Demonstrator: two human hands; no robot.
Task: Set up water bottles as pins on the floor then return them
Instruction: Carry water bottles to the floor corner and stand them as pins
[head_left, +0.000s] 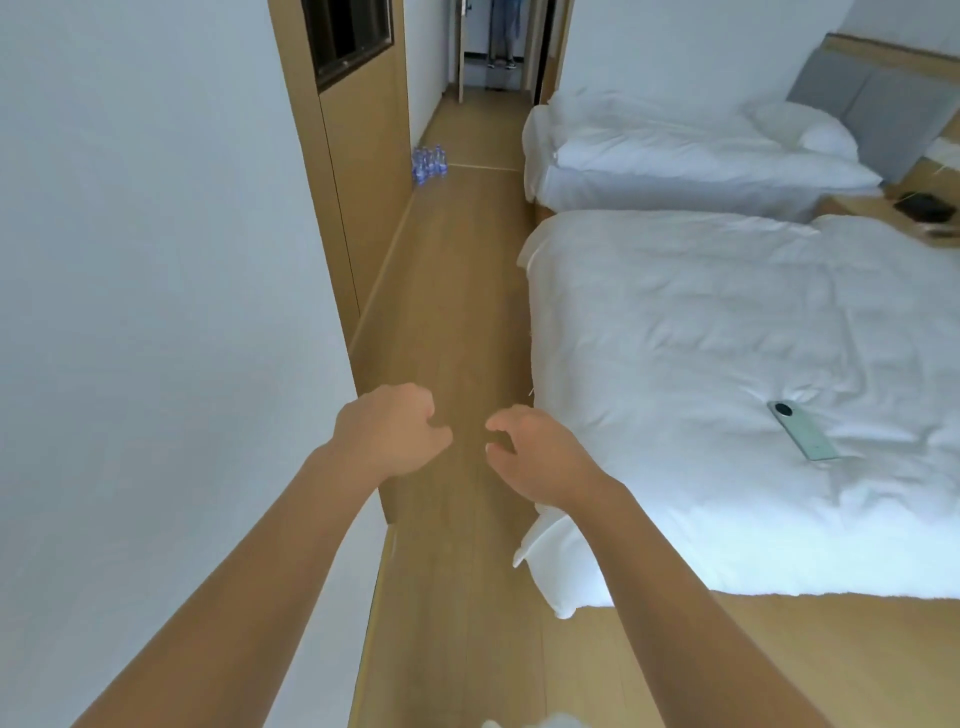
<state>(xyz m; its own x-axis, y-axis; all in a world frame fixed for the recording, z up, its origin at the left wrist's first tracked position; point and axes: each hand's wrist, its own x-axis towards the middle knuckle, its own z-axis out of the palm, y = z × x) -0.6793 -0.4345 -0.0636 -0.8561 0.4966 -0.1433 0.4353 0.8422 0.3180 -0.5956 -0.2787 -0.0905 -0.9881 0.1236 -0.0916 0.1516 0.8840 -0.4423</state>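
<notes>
While both arms reach forward over the wooden floor (457, 312), neither hand holds anything. The left hand (387, 434) hangs with its fingers loosely curled downward and its thumb pointing toward the other hand, at the corner of the white wall (156, 260) on the left. The right hand (535, 454) sits just beside it, a small gap between them, its fingers and thumb loosely bent and slightly apart, in front of the near corner of the near bed (727, 389).

The water bottles (429, 164) stand upright in a tight cluster on the floor far down the passage, close to the wooden door panel (363, 171) on the left and well apart from both hands. They are clear with blue labels; their number is too small to tell.

On the right, the near bed is covered in rumpled white bedding, and a pale green phone (802, 430) lies face down on it. A second bed (675, 150) with white bedding and a pillow stands farther off, against a grey headboard (872, 114). At the far end of the passage, the legs of a person (503, 36) show in a doorway.
</notes>
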